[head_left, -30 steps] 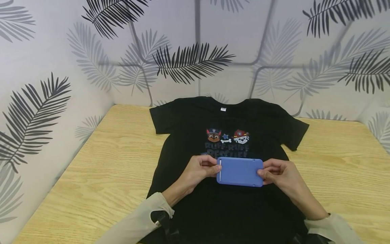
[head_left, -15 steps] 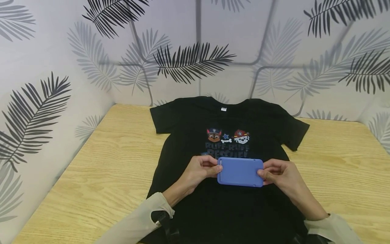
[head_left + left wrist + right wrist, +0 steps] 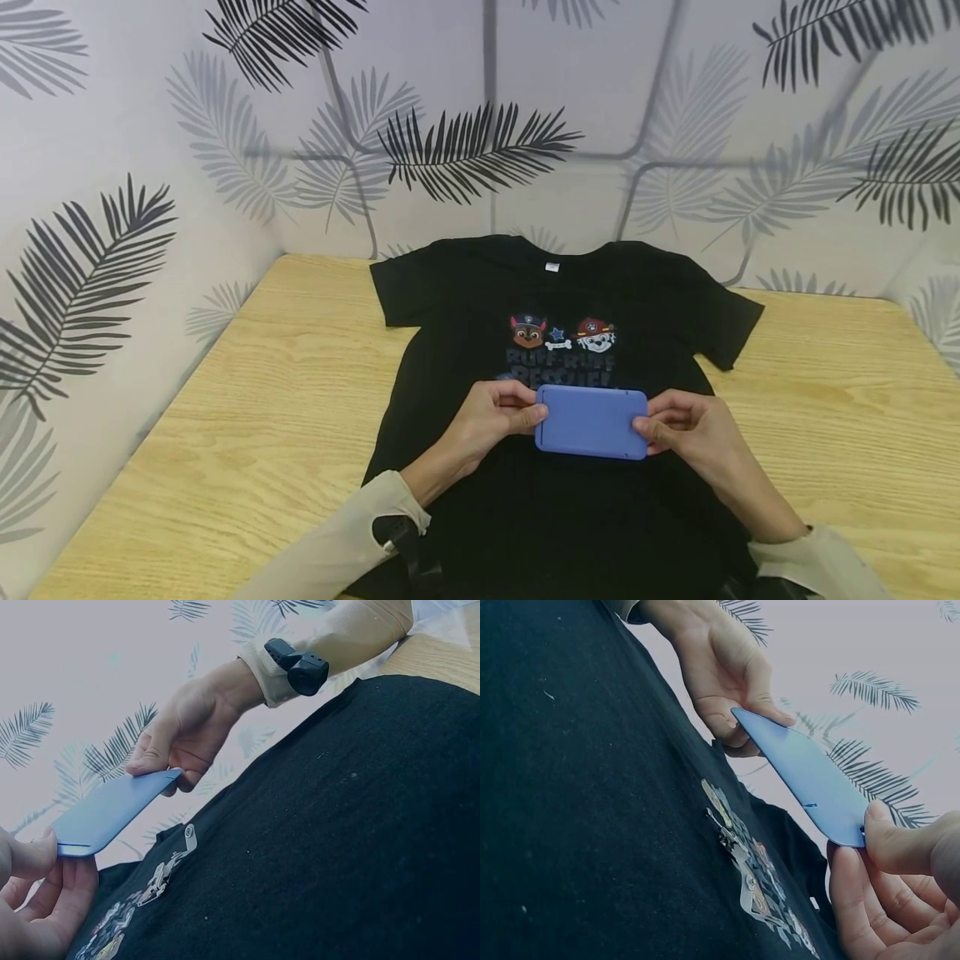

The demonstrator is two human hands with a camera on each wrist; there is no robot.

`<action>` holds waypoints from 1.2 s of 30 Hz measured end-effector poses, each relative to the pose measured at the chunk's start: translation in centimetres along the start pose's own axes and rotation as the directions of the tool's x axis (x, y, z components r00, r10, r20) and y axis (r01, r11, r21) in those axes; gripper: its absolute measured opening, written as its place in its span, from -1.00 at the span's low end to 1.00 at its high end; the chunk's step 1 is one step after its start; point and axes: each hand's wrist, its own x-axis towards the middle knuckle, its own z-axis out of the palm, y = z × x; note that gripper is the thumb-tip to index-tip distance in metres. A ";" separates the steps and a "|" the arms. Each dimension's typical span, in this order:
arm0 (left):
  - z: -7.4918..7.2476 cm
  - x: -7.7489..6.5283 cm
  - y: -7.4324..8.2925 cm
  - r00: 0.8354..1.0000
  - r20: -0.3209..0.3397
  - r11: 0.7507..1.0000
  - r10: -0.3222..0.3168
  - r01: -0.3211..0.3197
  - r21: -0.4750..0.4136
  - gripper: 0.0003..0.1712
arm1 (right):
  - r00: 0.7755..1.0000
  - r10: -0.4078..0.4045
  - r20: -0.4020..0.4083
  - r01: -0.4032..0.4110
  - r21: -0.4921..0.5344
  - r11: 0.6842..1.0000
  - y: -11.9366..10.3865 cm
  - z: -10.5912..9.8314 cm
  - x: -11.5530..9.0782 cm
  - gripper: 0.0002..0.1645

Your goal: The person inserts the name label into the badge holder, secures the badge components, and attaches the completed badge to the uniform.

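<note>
In the head view, a flat blue rectangular case (image 3: 591, 422) with rounded corners is held level over a black T-shirt (image 3: 480, 333). My left hand (image 3: 487, 425) pinches its left end, thumb on top and fingers beneath. The right hand (image 3: 690, 429) pinches the opposite end the same way. A thin slit runs across the case near the left thumb, and small notches mark its right end. Both wrist views show the case (image 3: 112, 810) thin and raised above the shirt (image 3: 592, 787). What the underside looks like is hidden.
The T-shirt lies spread out, collar away from me, with a cartoon dog print (image 3: 561, 333) on its chest. Under it is a light wooden table (image 3: 262, 400). A leaf-patterned wall covering (image 3: 450, 100) stands behind the table and on the left.
The white strip seen along the left end of the blue case has narrowed and gone, leaving a dark line. Both hands keep their hold nearly in place.
</note>
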 end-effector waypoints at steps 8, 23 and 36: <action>-0.1 -0.1 -0.1 1.000 -0.003 1.000 -0.001 0.001 -0.011 -0.81 | 1.000 0.007 0.008 -0.007 0.014 1.000 -0.1 0.1 0.1 -0.76; -0.1 0.3 -0.4 1.000 0.004 1.000 -0.009 0.009 -0.015 -0.79 | 1.000 0.017 -0.010 -0.017 -0.003 1.000 0.0 0.2 0.2 -0.76; -0.7 0.3 0.3 0.999 0.017 1.000 -0.029 0.029 0.005 -0.76 | 0.999 0.044 0.030 -0.044 0.013 0.999 -0.5 0.1 0.2 -0.72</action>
